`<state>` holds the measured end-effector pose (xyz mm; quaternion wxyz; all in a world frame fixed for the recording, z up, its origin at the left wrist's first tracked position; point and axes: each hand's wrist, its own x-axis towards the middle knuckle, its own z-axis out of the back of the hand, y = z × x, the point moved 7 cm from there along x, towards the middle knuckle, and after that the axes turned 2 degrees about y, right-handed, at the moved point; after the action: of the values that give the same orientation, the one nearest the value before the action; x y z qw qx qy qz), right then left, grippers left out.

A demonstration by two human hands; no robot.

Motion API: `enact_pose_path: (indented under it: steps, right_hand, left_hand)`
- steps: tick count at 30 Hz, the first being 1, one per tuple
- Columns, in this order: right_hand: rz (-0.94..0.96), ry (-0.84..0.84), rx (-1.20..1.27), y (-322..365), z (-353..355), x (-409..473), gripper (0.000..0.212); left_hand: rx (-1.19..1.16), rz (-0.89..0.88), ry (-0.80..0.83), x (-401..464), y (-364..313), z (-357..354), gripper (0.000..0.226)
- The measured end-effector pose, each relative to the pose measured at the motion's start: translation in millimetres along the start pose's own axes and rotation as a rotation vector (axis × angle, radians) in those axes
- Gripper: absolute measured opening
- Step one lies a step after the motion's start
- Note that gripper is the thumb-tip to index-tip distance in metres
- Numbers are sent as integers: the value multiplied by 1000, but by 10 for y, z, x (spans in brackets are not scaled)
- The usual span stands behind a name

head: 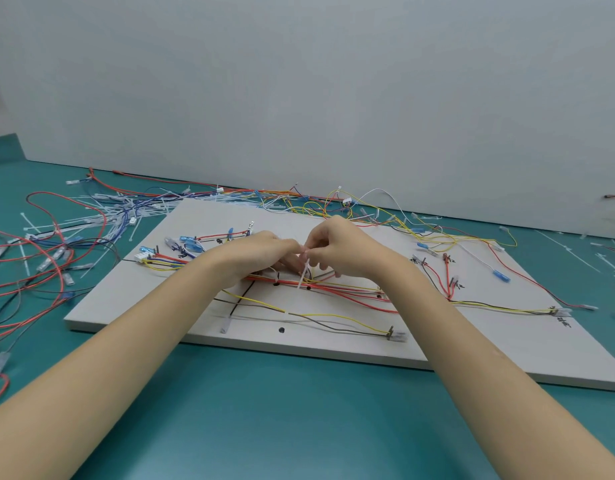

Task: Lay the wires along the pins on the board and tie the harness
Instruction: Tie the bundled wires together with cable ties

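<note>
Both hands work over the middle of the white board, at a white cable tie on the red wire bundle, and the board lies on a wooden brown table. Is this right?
Not quite. The head view shows the table is teal green, not wooden brown. The rest holds: the left hand and right hand meet over the middle of the white board, at a white cable tie on the red wire bundle.

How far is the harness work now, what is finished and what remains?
Done: many wires already lie along the pins on the board, with the red bundle running across its middle. In hand: the right hand pinches a white cable tie at that bundle, and the left hand works beside it. Left: I see no other ties on the board, and loose wires lie behind it.
</note>
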<state>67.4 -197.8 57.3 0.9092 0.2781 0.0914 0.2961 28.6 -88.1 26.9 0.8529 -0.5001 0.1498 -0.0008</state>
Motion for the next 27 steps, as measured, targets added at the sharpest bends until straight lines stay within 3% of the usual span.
enact_pose_path:
  steps: [6,13,19,27]
  right_hand:
    - [41,-13,-152,92,-28,48,16]
    - [46,-3,-247,108,-27,61,13]
    - [17,3,-168,20,-47,58,14]
    - [3,-6,16,-77,-128,-18,15]
  left_hand:
    - [0,-10,9,10,18,-4,42]
    - [-33,-30,-70,27,17,-4,31]
    - [-62,-67,-253,43,37,67,15]
    - [-58,-48,-355,30,88,99,12]
